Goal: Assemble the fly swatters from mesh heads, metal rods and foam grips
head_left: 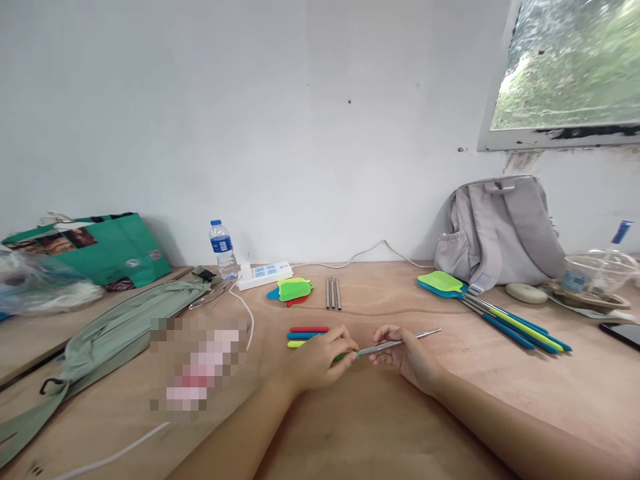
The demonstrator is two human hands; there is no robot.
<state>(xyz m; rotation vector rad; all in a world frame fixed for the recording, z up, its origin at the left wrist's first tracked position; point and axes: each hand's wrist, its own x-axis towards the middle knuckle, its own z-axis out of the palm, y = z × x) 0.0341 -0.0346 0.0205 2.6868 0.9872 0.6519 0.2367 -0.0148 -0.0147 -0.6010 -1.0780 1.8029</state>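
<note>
Your left fingers [345,345] wrap a green handle [341,357], mostly hiding it, while your right fingers [385,331] grip a slim, shiny metal rod [373,349] that narrows towards its tip, out to their right. Handle and rod meet between your hands, over the wood-grained surface [380,420]. Just beyond your left fingers lie rounded red, blue and yellow handles [306,335]; farther off, three metal tubes [333,293] and flat, perforated heads [294,289].
</note>
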